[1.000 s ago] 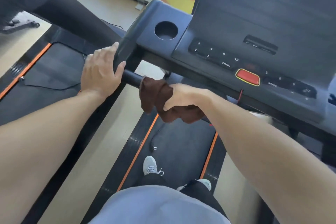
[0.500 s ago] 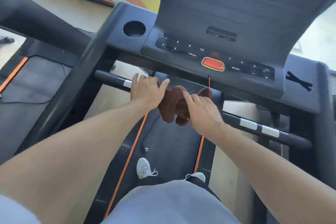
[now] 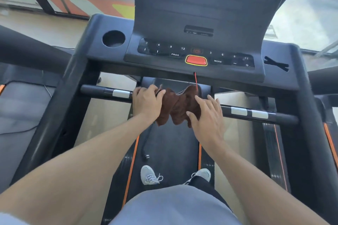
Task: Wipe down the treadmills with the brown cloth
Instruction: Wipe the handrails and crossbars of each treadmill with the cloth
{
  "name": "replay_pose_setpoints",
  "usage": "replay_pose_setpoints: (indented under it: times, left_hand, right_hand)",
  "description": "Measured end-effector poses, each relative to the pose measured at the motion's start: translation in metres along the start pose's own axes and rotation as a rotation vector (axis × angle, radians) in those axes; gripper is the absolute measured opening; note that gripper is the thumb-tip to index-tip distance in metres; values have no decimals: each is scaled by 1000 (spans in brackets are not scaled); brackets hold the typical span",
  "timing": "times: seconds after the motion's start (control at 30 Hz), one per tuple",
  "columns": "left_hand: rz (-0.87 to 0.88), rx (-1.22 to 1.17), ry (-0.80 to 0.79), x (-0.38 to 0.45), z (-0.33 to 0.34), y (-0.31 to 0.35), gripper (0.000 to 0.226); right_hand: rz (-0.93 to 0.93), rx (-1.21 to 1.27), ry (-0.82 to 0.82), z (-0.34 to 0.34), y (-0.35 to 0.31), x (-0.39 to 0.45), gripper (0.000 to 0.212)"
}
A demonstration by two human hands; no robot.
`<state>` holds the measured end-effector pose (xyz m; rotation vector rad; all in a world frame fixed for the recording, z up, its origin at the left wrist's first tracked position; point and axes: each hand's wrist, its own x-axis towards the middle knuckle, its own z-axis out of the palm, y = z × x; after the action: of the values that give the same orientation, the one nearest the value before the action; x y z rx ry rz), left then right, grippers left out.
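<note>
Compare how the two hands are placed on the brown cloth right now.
The left hand curls over the crossbar at the cloth's left end, while the right hand lies on the cloth's right side with fingers straight and spread. The left hand sits farther up the picture, the right hand lower. Both touch the cloth draped on the bar.

Your cloth (image 3: 175,107) is a dark reddish brown, bunched over the black crossbar (image 3: 97,91), which has shiny silver grip patches on both the left and right ends. The console (image 3: 197,55) is matte black all over with small white numbers and PROG / MODE lettering, plus a red stop button (image 3: 196,60) ringed in yellow. A thin red cord (image 3: 195,80) hangs under it. The belt (image 3: 170,148) down near you is black with orange stripes along both edges. Your shoes (image 3: 149,174) are light grey with white laces, top's pale grey. Far left wall (image 3: 87,3) has orange, grey and yellow blocks
</note>
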<state>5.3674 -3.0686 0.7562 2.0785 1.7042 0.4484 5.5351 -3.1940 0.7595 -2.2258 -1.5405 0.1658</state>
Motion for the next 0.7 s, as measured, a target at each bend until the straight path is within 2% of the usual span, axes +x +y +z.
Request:
replay_pose_setpoints:
  times: [0.1,0.2,0.3,0.4,0.5,0.6,0.7]
  left_hand:
    - [-38,-334,96,-24,0,-1,26]
    - [-145,-573,192,-48,-6,10,17]
    - [-190,-686,295,-68,-15,24,12]
    - [-130,-704,346,-82,-20,45,9]
    - [-44,-721,353,-88,-20,84,5]
    - [82,-793,373,-89,-19,135,9]
    - [187,-806,376,-73,-6,176,11]
  right_hand:
    - [40,259,73,2,-8,-4,41]
    - [12,524,83,-3,-28,-14,44]
    - [122,752,93,-18,-43,-25,51]
    - [252,927,82,-42,-37,-32,53]
    - [272,968,105,-82,-18,-31,53]
    - [225,952,213,-124,8,-29,53]
    - [228,826,313,-152,51,-16,54]
